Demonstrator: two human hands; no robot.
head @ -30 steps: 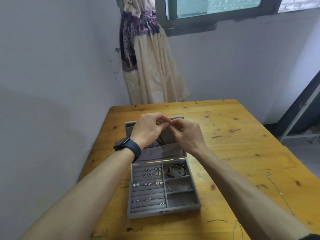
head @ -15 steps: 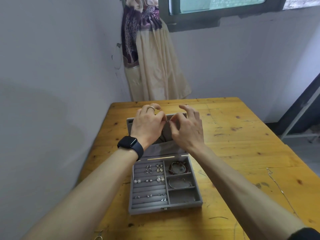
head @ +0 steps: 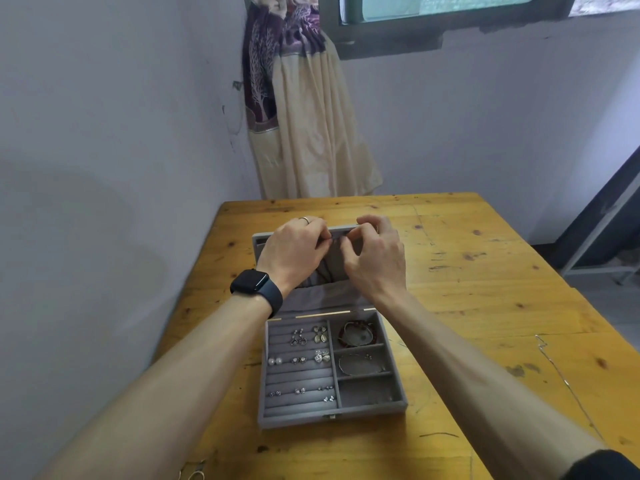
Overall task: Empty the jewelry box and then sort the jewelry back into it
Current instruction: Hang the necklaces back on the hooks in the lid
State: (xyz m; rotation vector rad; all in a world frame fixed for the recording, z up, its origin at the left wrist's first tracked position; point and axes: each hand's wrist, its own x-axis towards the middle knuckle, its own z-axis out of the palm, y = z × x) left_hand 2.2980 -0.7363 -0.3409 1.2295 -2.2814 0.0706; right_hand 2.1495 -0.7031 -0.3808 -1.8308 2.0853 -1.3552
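1. Box (head: 332, 420) sits open on the table (head: 485, 271), lid (head: 258, 244) tipped back. Earrings (head: 313, 345) fill the left rows, bracelets (head: 356, 336) lie in two right cells, and the nearest cell is bare.
2. Both hands are up at the lid. The left hand (head: 294, 252) pinches the pocket (head: 329, 270) at its rim. The right hand (head: 375, 259) curls over the lid's top edge, thumb in close.
3. Is anything small between those fingertips? Can't tell from here.
4. They're working that pocket, I'd say. Do it gently: right steadies the lid, left eases the cloth open, and whatever's inside comes out slowly, no snagging.
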